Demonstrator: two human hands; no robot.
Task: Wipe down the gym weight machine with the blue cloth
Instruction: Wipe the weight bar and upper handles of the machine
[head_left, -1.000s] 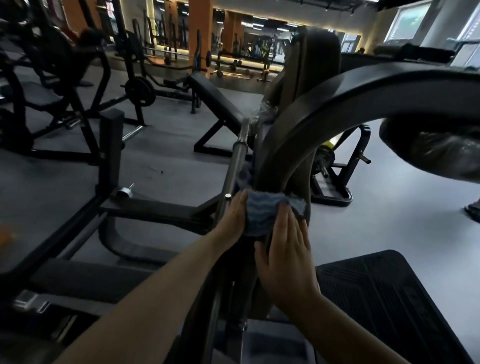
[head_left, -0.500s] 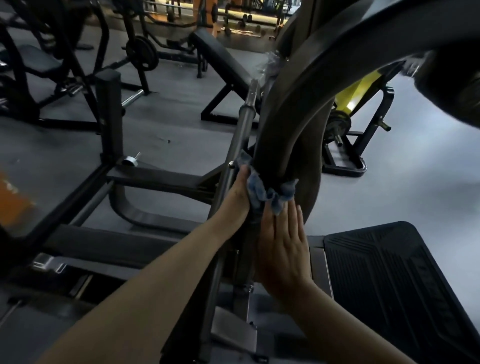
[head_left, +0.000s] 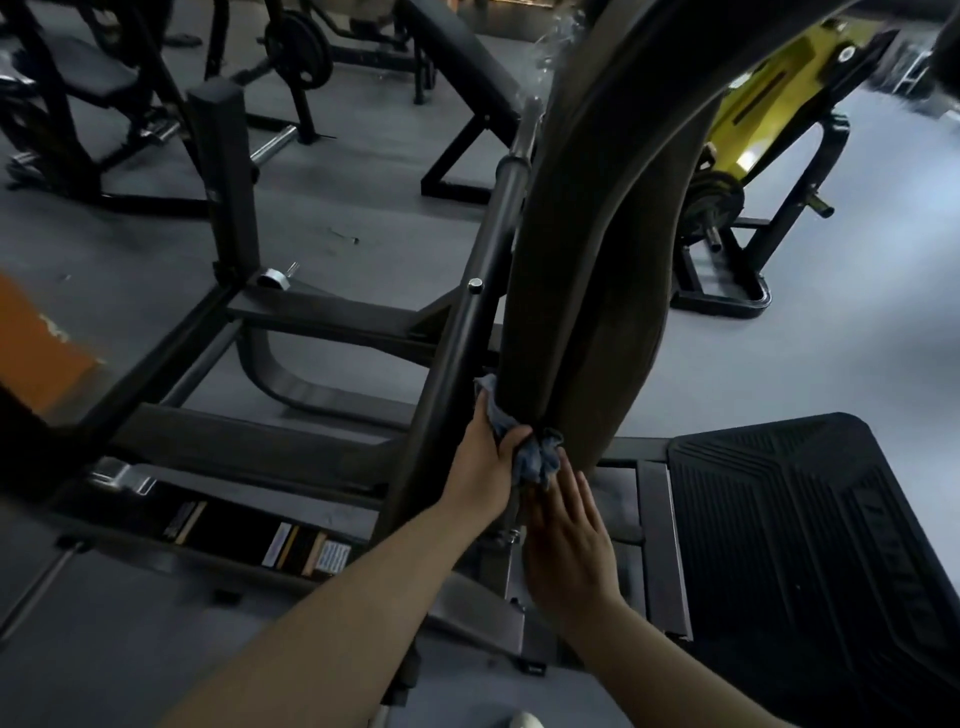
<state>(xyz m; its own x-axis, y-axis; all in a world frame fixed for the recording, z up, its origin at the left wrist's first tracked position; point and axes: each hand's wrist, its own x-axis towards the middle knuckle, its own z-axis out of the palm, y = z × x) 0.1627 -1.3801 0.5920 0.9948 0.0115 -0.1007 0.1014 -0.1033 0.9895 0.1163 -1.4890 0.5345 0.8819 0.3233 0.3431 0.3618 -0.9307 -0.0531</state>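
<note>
Fingers of left hand (head_left: 485, 462) grip blue cloth (head_left: 535, 457), half hidden behind frame (head_left: 582, 291).

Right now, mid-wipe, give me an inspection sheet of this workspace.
Surface: grey gym floor, small debris lying on it.
Job's things: blue cloth bunched against the curved machine arm, near its lower end.
Clutter: nothing seen.
Grippers: left hand grips the cloth; right hand with straight fingers touching the cloth.
Cables: nothing seen.
Surroundings: ribbed footplate at right; yellow machine behind; bench beyond.
</note>
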